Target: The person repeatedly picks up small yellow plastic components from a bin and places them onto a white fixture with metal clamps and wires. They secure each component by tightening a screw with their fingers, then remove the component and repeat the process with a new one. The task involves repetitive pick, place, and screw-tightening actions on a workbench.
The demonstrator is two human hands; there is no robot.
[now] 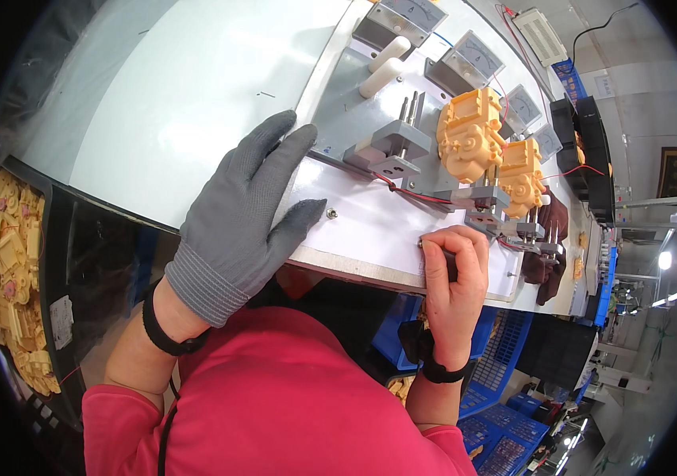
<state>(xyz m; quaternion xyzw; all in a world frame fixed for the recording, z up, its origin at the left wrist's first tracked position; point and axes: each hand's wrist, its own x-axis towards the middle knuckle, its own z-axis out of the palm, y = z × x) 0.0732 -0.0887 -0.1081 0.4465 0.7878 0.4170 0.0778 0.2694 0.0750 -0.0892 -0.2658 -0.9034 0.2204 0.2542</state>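
My left hand (235, 210), in a grey knit glove, lies with fingers stretched out over the left edge of a white test fixture board (370, 230). My bare right hand (463, 274) is at the board's front edge, its fingers curled together around a small dark part that I cannot make out. Beyond the hands, an empty grey clamp block with metal pins (394, 149) stands on the board. To its right, two yellow plastic housings (469, 135) sit upright on similar blocks. Red and black wires (414, 193) run between the blocks.
Several analog panel meters (472, 59) line the board's far side, near two white posts (384, 75). A black bin (54, 262) of yellow housings stands at the left. Blue crates (505, 357) are below right. A dark red cloth (545, 270) hangs off the table's right part.
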